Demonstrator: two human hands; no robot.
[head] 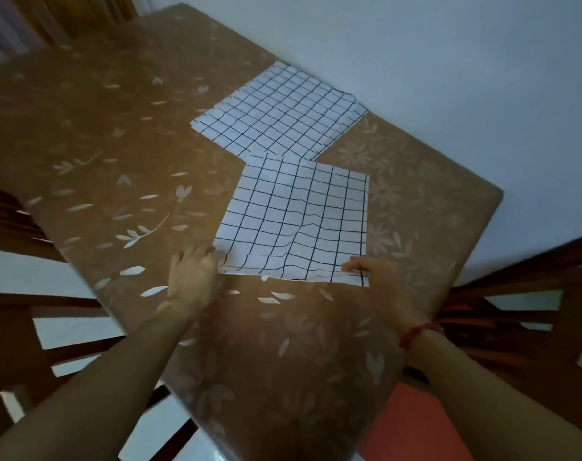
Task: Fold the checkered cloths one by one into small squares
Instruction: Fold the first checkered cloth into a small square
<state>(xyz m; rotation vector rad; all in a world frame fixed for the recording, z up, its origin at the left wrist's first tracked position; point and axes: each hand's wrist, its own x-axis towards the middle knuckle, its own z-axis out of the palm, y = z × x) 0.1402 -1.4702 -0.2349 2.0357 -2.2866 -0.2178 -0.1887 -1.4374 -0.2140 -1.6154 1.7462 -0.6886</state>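
A white cloth with a black grid [296,217] lies flat on the brown flowered table [123,154], slightly wrinkled along its near edge. My left hand [193,271] is at the cloth's near left corner, blurred, with fingers on the edge. My right hand [379,271] pinches the near right corner. Behind this cloth lies a stack of checkered cloths [279,111], turned at an angle, its near corner tucked under the front cloth's far edge.
A pale wall [449,61] runs along the table's right side. Dark wooden chairs stand at the left [23,227] and right [522,294]. An orange-red seat cushion [412,424] shows below the near table edge.
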